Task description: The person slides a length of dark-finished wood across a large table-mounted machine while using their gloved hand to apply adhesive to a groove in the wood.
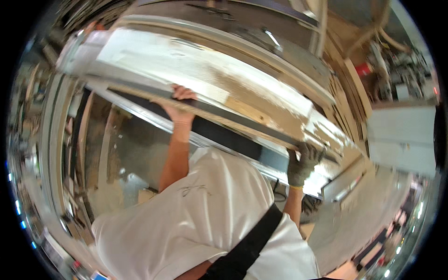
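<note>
A long narrow wooden strip (233, 115), dark grey on one face and tan along its edge, slants from upper left to lower right in front of me. My left hand (180, 105), bare, grips it left of the middle with the fingers curled over its far side. Near its right end, my right hand (303, 164) in a dark work glove closes round the strip; motion blurs the fingertips. Just beyond the strip lies a work surface (149, 56), smeared white with bare brown wood showing toward the right.
A metal rail (144, 115) and a black band (224, 136) run along the bench's near side. Stacked boards (347, 93) stand at the right, near a pale panel (401, 135). A clear plastic piece (135, 184) lies on the floor at left. Beyond the bench is a dark surface (298, 58).
</note>
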A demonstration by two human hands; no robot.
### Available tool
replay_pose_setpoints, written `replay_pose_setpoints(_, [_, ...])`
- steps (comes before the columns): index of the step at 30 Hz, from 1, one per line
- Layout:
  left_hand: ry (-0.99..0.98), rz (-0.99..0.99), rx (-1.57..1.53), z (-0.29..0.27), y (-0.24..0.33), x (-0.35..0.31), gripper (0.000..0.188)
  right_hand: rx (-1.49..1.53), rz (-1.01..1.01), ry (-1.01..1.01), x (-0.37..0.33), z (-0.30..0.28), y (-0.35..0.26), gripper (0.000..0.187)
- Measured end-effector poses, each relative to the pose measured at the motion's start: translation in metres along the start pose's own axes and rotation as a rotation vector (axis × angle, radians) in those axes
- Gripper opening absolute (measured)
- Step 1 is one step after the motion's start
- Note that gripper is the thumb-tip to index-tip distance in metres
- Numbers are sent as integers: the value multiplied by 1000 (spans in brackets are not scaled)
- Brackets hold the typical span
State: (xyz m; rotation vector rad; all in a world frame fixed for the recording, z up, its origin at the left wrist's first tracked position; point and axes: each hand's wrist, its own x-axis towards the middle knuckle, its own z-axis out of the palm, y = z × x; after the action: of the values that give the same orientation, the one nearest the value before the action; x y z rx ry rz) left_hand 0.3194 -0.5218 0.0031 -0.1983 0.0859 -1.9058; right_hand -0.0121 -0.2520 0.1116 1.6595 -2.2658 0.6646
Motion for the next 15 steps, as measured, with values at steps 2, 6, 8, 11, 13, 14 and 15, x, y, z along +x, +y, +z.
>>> replay_pose_setpoints(2, [49, 0, 67, -14, 11, -10, 82, -17, -57, -7, 5, 4, 4, 41])
replay_pose_setpoints(6, [636, 270, 457, -3, -18, 7, 81, -86, -104, -67, 0, 16, 9, 69])
replay_pose_setpoints(8, [771, 232, 431, 22, -37, 15, 77, -123, -139, -168, -5, 15, 4, 92])
replay_pose_setpoints(11, [891, 172, 403, 9, -45, 29, 78, -179, -139, -245, -2, 2, -1, 95])
replay_pose_setpoints(13, [947, 156, 380, 19, -57, 37, 77, -166, -142, -211, -1, 3, 14, 89])
replay_pose_setpoints(14, [940, 112, 356, 28, -64, 38, 75, -181, -152, -206, 3, 0, 20, 86])
replay_pose_setpoints(15, [933, 69, 332, 33, -70, 40, 74, -178, -166, -203, 7, -4, 26, 86])
